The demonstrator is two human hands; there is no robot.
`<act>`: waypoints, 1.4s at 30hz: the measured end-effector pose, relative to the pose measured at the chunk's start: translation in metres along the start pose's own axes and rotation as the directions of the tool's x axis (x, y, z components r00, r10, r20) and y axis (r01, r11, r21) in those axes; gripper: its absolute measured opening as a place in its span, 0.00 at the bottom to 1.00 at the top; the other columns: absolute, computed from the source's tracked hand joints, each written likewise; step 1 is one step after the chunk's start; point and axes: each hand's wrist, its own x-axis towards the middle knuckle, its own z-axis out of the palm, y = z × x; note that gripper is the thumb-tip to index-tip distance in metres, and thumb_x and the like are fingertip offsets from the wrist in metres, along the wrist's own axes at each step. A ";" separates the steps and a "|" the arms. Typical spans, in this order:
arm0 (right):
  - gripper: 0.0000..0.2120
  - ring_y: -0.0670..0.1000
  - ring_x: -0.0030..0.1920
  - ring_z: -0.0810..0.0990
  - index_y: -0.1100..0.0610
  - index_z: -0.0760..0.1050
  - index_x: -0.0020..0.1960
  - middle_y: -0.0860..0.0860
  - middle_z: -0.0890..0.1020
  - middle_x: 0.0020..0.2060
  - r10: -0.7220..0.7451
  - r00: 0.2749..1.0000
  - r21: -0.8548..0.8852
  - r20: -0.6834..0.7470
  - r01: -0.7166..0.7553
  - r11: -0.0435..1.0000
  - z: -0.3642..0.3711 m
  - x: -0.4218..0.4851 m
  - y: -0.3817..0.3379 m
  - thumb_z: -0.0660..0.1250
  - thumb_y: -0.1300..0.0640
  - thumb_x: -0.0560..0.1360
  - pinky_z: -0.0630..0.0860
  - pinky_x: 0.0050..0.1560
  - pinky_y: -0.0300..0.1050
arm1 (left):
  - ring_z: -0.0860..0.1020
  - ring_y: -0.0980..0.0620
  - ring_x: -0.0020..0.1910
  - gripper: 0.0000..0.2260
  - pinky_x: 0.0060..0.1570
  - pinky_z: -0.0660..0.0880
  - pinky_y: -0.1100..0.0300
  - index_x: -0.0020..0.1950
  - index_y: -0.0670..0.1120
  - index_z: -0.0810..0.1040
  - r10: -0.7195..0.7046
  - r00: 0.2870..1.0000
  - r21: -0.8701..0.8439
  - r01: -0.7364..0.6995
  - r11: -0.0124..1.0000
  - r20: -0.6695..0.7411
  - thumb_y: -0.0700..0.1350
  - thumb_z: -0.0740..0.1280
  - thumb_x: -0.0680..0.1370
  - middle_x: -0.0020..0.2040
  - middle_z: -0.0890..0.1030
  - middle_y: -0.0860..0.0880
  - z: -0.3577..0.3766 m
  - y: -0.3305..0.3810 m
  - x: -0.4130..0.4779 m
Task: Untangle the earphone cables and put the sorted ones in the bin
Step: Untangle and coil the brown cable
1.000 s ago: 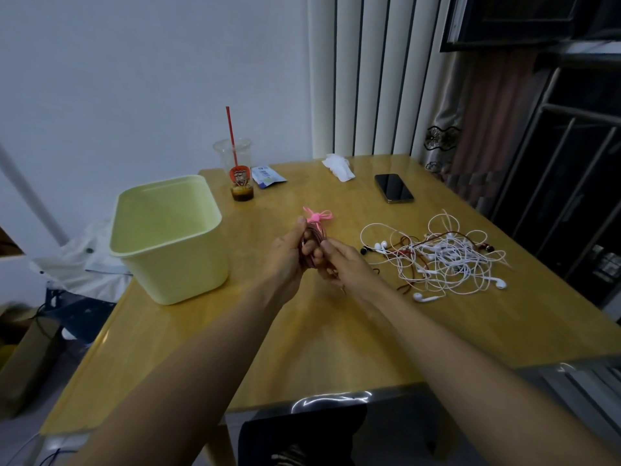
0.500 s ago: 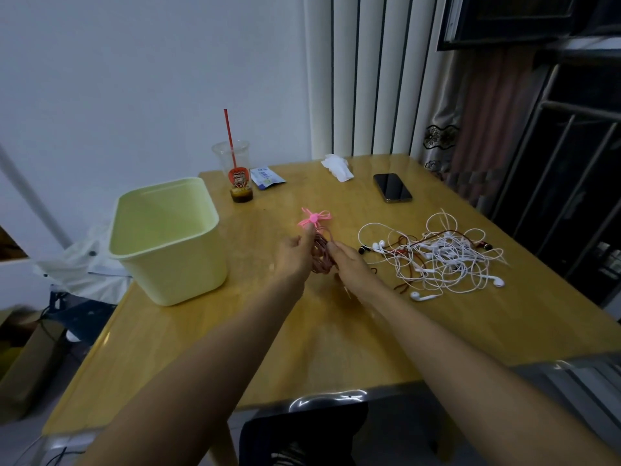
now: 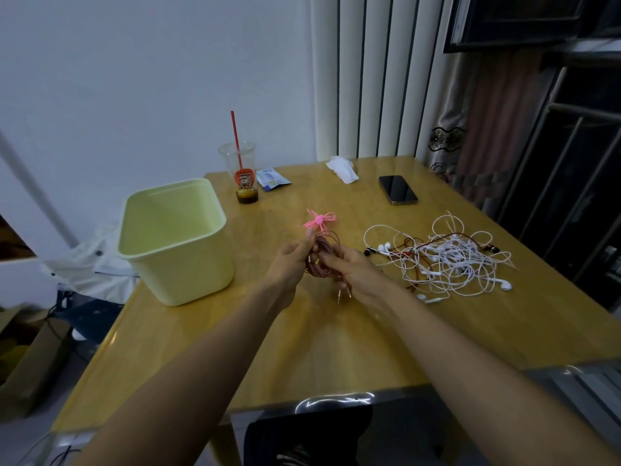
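Observation:
A coiled reddish-brown earphone cable (image 3: 322,255) is held between both hands above the wooden table (image 3: 336,348). My left hand (image 3: 291,260) pinches the coil's left side, and a pink cable tie (image 3: 319,220) sticks up just above its thumb. My right hand (image 3: 353,270) grips the coil's right side; the plug end (image 3: 342,294) dangles below it. A tangle of white and red earphones (image 3: 447,260) lies on the table to the right. The pale yellow-green bin (image 3: 174,240) stands open at the left.
A plastic cup with a red straw (image 3: 242,176), a small blue packet (image 3: 270,179), a crumpled tissue (image 3: 342,167) and a black phone (image 3: 397,190) sit along the far side. The table's left edge runs just behind the bin. A dark chair (image 3: 309,435) is below the near edge.
Both hands have drawn slightly apart, baring more of the coil. The pink tie now stands clear above my left thumb. The view has shifted a little.

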 end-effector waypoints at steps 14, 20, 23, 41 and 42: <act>0.12 0.45 0.43 0.74 0.58 0.74 0.50 0.51 0.76 0.43 0.021 0.992 0.043 0.122 -0.027 0.999 0.005 -0.006 -0.005 0.60 0.50 0.82 0.65 0.34 0.40 | 0.74 0.60 0.43 0.17 0.44 0.64 0.69 0.43 0.45 0.73 -0.050 0.994 -0.074 0.043 0.996 -0.098 0.55 0.56 0.83 0.42 0.78 0.49 -0.004 -0.001 0.001; 0.16 0.47 0.45 0.78 0.54 0.78 0.46 0.47 0.77 0.39 0.015 0.979 0.314 0.205 -0.081 0.946 0.004 -0.008 -0.015 0.55 0.49 0.82 0.65 0.38 0.43 | 0.66 0.56 0.37 0.19 0.43 0.63 0.62 0.37 0.48 0.70 -0.001 1.000 -0.083 0.002 0.997 0.013 0.54 0.53 0.84 0.35 0.71 0.52 -0.013 -0.003 -0.004; 0.18 0.46 0.41 0.74 0.53 0.73 0.44 0.48 0.74 0.37 0.044 0.988 0.105 0.148 -0.060 0.993 0.004 -0.006 -0.019 0.50 0.51 0.85 0.65 0.40 0.42 | 0.65 0.57 0.35 0.18 0.43 0.62 0.61 0.40 0.48 0.73 -0.045 0.995 0.005 0.045 0.999 0.090 0.54 0.53 0.84 0.32 0.70 0.56 -0.028 -0.006 -0.006; 0.18 0.52 0.63 0.60 0.55 0.70 0.66 0.50 0.64 0.58 0.001 0.982 -0.915 0.188 0.175 0.364 0.002 -0.001 -0.038 0.49 0.49 0.85 0.56 0.70 0.53 | 0.79 0.40 0.51 0.24 0.61 0.73 0.43 0.51 0.43 0.77 -0.082 0.981 0.668 -0.060 0.741 0.178 0.61 0.51 0.81 0.49 0.81 0.41 -0.022 0.026 0.014; 0.17 0.53 0.63 0.60 0.56 0.71 0.63 0.50 0.64 0.58 -0.020 0.983 -0.912 0.181 0.176 0.371 0.001 -0.003 -0.038 0.49 0.49 0.85 0.56 0.70 0.53 | 0.78 0.42 0.47 0.23 0.60 0.74 0.46 0.49 0.42 0.76 -0.096 0.976 0.626 -0.048 0.779 0.194 0.59 0.53 0.82 0.47 0.81 0.42 -0.022 0.024 0.014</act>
